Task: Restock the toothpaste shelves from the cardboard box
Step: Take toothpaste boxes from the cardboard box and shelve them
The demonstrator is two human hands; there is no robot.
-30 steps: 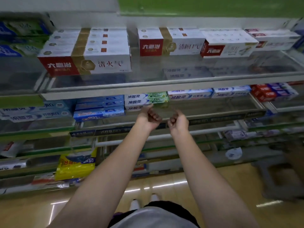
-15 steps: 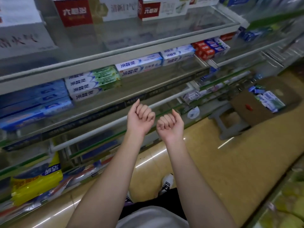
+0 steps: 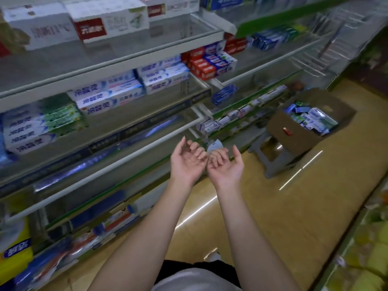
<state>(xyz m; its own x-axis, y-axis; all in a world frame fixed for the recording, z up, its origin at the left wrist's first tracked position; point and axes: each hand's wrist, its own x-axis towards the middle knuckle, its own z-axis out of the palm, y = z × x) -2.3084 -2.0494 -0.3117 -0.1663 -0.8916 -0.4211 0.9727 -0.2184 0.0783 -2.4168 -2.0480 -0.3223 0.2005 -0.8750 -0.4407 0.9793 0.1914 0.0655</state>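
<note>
At frame centre: left hand [image 3: 187, 162] and right hand [image 3: 226, 166], earlier fisted, now palms up, fingers loosely uncurled, empty; cardboard box [image 3: 302, 134] now nearer, right.

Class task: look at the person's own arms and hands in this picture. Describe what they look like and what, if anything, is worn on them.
Both forearms are bare up to the bottom edge of the picture: no sleeves show. The left hand and right hand wear no gloves, and no rings, watch or wristband can be seen. The fingernails look short and unpainted. Below the arms, a light grey garment and a dark one behind it show.
</note>
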